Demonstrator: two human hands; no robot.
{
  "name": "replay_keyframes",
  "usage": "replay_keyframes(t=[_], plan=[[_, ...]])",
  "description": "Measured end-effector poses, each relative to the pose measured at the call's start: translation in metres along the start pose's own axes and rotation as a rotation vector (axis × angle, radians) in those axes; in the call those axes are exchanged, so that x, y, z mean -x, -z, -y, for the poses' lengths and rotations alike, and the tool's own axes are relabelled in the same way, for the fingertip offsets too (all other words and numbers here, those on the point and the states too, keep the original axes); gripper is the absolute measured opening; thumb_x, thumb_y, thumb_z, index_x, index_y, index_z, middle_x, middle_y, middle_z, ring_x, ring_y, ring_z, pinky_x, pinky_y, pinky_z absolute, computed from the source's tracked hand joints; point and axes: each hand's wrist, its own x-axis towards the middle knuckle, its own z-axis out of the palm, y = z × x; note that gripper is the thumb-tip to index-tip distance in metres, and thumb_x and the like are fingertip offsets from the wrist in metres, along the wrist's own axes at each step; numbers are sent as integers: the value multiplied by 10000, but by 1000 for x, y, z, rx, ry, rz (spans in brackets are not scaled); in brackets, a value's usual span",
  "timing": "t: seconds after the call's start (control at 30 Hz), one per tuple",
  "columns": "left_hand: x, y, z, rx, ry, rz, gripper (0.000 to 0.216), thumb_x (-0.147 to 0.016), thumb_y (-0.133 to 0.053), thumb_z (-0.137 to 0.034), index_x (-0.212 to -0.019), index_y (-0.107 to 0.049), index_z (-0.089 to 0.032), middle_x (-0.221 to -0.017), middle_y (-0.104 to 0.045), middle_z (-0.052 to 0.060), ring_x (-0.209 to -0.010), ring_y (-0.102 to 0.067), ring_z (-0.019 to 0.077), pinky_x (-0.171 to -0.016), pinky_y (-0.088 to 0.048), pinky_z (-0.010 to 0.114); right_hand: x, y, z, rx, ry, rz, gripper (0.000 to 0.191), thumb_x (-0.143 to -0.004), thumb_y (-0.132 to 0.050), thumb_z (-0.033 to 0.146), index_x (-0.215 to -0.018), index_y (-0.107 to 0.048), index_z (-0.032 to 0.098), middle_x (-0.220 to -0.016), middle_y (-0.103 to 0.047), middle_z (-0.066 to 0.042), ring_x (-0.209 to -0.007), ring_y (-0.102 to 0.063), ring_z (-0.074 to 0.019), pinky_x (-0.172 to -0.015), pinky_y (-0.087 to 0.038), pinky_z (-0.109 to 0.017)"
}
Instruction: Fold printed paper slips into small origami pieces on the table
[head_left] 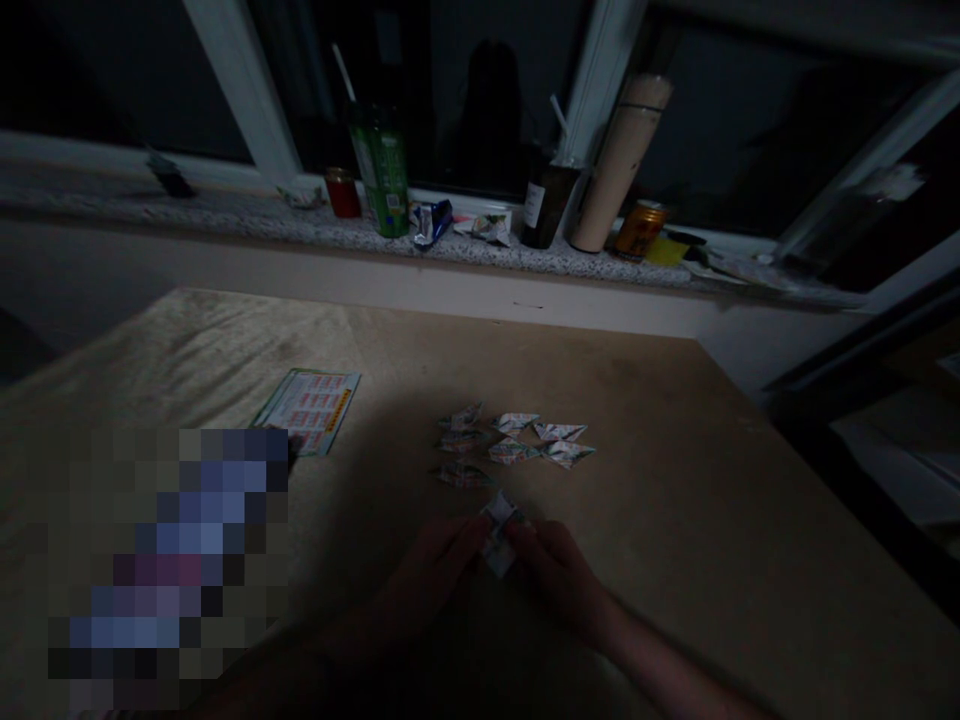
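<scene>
A small folded piece of printed paper (499, 550), roughly diamond-shaped, lies between my hands near the front of the table. My left hand (444, 555) grips its left side, fingers closed together. On its right side my right hand (559, 565) pinches the paper in the same way. Just beyond it, several pointed folded paper pieces (461, 475) made of similar printed paper sit in loose groups on the table (637, 400). Shadow hides much of both hands.
At the left lie a printed sheet (307, 405) and a pixelated blurred patch. Along the granite windowsill (465, 245) at the back stand a green cup (382, 170) with a straw, a red jar (343, 193), a dark cup (547, 205), a tall pinkish flask (622, 165) and an orange can (640, 230).
</scene>
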Motion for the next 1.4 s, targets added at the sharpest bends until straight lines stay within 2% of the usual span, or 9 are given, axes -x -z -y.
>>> replay_keyframes(t=[0.13, 0.4, 0.6, 0.73, 0.9, 1.13, 1.27, 1.33, 1.4], plan=[[-1, 0, 4, -10, 9, 159, 515, -810, -411, -623, -597, -507, -164, -518, -463, -45, -475, -396, 86, -466, -303, 192, -1, 0, 0, -64, 12, 23, 556, -803, -420, 664, -575, -496, 162, -516, -374, 40, -482, -277, -80, -439, -243, -212], [0, -1, 0, -57, 12, 188, 466, -836, -441, -539, -659, -605, -141, -603, -573, -14, -570, -502, 109, -548, -377, 189, 0, 0, -1, -110, 15, 59, 546, -819, -422, 640, -591, -528, 156, -530, -473, 18, -494, -385, -94, -469, -308, -213], [0, -1, 0, -105, 26, 206, 489, -832, -423, -569, -617, -575, -156, -515, -510, -38, -489, -451, 93, -487, -339, 179, 0, 2, -3, -62, -20, -55, 567, -779, -425, 690, -598, -520, 161, -557, -472, 12, -534, -390, -109, -493, -332, -224], [2, -2, 2, -98, 72, 210, 510, -814, -418, -605, -598, -549, -162, -495, -485, -44, -465, -425, 87, -451, -315, 177, -1, 3, -1, 6, 32, -15, 570, -819, -389, 659, -584, -518, 156, -535, -467, 12, -510, -374, -102, -473, -314, -224], [2, -4, 1, -5, 80, 235, 470, -779, -466, -603, -621, -538, -166, -514, -484, -48, -461, -432, 86, -458, -328, 184, 1, 1, -1, 32, 28, -52, 570, -832, -376, 649, -575, -511, 158, -522, -463, 11, -495, -363, -99, -452, -297, -223], [3, -5, -5, -39, 122, 200, 449, -787, -453, -567, -591, -507, -168, -478, -462, -44, -435, -424, 89, -421, -293, 188, -1, 2, -4, -46, 43, -17, 536, -853, -385, 605, -602, -519, 151, -545, -453, 11, -507, -362, -100, -472, -307, -225], [3, -5, -4, -73, 129, 174, 409, -806, -456, -513, -592, -503, -167, -464, -446, -54, -422, -410, 86, -420, -285, 189, -7, 8, -4, 10, 75, -106, 505, -794, -480, 619, -575, -479, 164, -552, -405, 25, -522, -359, -103, -485, -306, -227], [2, -2, -4, -129, 84, 155, 377, -813, -470, -466, -595, -513, -162, -489, -456, -52, -448, -418, 86, -440, -291, 190, -9, 11, -3, 57, 87, -142, 497, -790, -488, 618, -572, -454, 172, -555, -376, 33, -524, -348, -102, -483, -295, -227], [1, 2, -5, -197, -20, 111, 353, -823, -475, -439, -624, -542, -155, -553, -497, -41, -507, -448, 96, -479, -312, 194, -10, 14, -3, 106, 108, -128, 490, -820, -453, 604, -582, -445, 176, -561, -371, 36, -523, -346, -101, -485, -291, -228]])
